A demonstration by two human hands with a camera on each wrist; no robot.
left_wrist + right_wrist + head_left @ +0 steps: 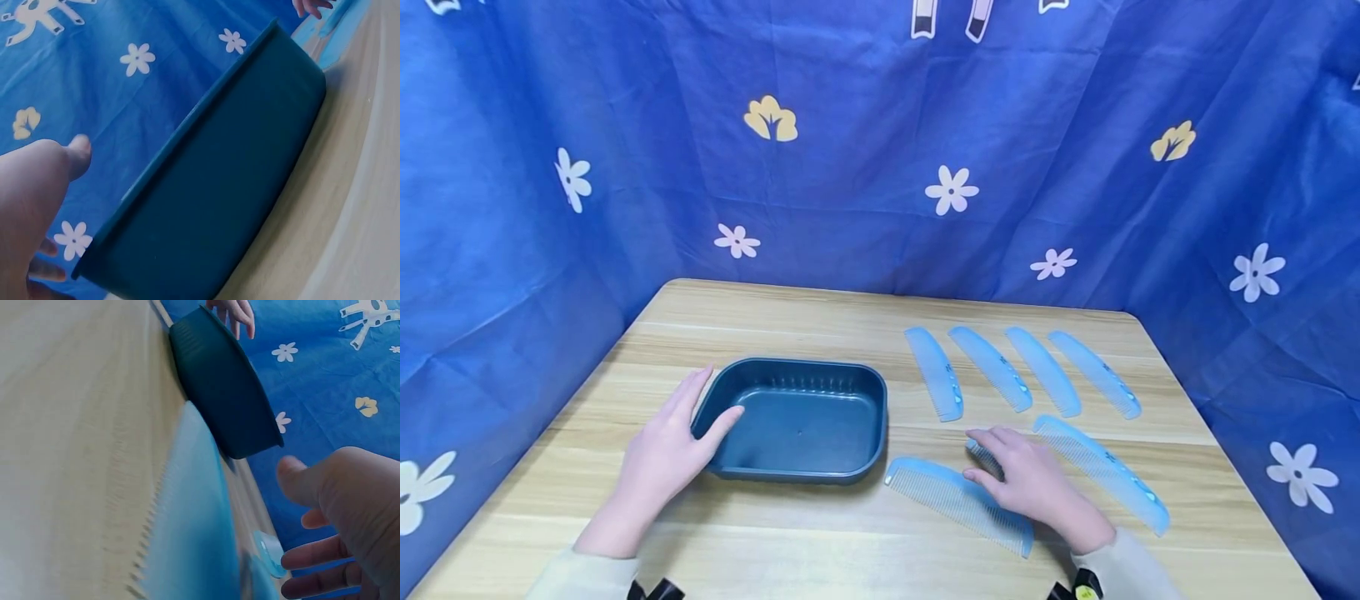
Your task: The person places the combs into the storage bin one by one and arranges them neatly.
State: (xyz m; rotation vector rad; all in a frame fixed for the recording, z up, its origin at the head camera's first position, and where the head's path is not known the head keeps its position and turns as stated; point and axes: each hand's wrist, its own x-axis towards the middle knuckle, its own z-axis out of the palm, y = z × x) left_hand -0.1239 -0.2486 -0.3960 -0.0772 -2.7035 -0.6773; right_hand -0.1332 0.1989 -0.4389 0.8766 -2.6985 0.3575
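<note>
Your left hand [670,454] is at the left of the frame, reaching up from the bottom edge, with its thumb angled over the near left of the dark teal tub [801,433] and its fingers stretched along the outside of that end. Thumb and fingers are spread well apart and you've got hold of nothing there. Can't tell if any fingertip touches the rim.

Your right hand [1022,475] comes in from the lower right, palm down, fingers slightly bent over the partly covered comb [987,460]. There's a clear gap between your thumb and fingers, and the right wrist view shows nothing pinched in it. Whether you're touching that comb, I can't tell.

The tub sits left of centre. You've got the front comb [958,504] lying just below your right hand, the slanted comb [1103,473] to its right, and a row of four light blue combs [1043,371] above, right of centre.

Everything's on a pale wood-grain table [775,533] with rounded far corners. Blue cloth [850,183] hangs behind it and down both sides, printed with white flowers and yellow leafy shapes, plus cut-off white prints along the top edge. Your light sleeves [583,575] show at the bottom, with black gear at both wrists.
</note>
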